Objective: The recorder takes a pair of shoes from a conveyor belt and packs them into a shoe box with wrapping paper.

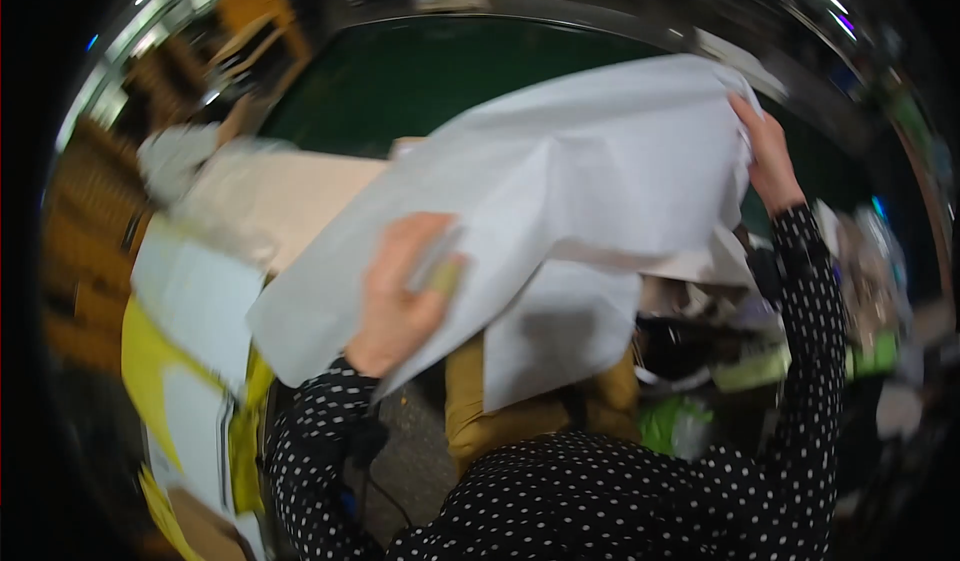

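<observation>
Sheet: large white paper sheet (590, 171), held up in the air across the middle of the head view, above a dark green surface (400, 81); it sags and creases between the two hands, with a lower flap hanging down in front of mustard-coloured trousers (480, 411).
Left arm: comes in from the lower edge in a black sleeve with white dots, bent at the elbow, forearm rising toward the sheet's lower left part.
Left hand: left hand (400, 291), fingers curled over the paper's near edge, gripping the sheet; a small pale object seems pinned under the fingers against the paper, too blurred to tell what it is.
Right arm: stretched up and out to the right in the same dotted sleeve, almost straight, wrist bare above the cuff.
Right hand: right hand (765, 156), closed on the sheet's upper right corner, the paper bunched in its grip.
Left side: beige cardboard (290, 201) lies behind the sheet; white and yellow sheets (190, 341) lie near the left elbow.
Right side: a blurred clutter of packaging (720, 351), some of it green, lies below the right forearm.
</observation>
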### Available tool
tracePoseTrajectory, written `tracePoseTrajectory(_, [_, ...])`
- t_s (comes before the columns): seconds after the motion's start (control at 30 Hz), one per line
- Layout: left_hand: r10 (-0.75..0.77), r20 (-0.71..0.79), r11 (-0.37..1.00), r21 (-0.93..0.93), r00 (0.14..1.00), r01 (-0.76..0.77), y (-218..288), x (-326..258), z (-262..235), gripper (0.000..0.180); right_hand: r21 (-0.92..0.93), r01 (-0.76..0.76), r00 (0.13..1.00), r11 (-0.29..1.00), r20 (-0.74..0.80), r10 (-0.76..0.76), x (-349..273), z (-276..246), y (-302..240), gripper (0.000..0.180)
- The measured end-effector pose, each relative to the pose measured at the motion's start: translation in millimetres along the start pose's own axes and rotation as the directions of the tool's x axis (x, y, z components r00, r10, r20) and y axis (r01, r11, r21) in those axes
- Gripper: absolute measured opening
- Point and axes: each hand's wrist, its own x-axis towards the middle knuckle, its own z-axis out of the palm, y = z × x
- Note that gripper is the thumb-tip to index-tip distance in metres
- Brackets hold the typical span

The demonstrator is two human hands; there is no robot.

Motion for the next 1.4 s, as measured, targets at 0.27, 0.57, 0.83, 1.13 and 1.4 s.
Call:
tracePoseTrajectory(0.27, [-0.150,0.087,0.902,0.419,0.985,0.100,-126.3,6.7,33.4,0.055,-0.247,-0.153,0.933,0.957,-0.354,0.058,5.2,-167.0,54.5,0.041])
tracePoseTrajectory(0.57, [-0.473,0.487,0.864,0.093,0.734,0.495,-151.3,-0.5,15.4,0.074,-0.560,-0.302,0.886,0.771,-0.463,0.011,8.7,-211.0,104.6,0.053])
tracePoseTrajectory(0.83, [-0.166,0.520,0.978,0.193,0.838,0.073,-75.1,13.0,7.1,0.101,-0.682,-0.398,0.882,0.614,-0.468,0.052,34.4,-251.3,114.3,0.066])
tracePoseTrajectory(1.13, [-0.477,0.358,0.875,0.111,0.803,0.470,-164.3,74.2,-9.5,0.028,-0.770,-0.484,0.855,0.416,-0.517,0.038,14.9,-220.2,98.3,0.065])
tracePoseTrajectory(1.4, [-0.373,0.194,0.906,0.284,0.907,0.312,-251.8,125.7,21.6,0.062,-0.795,-0.493,0.860,0.355,-0.507,0.059,9.2,-204.9,107.8,0.068])
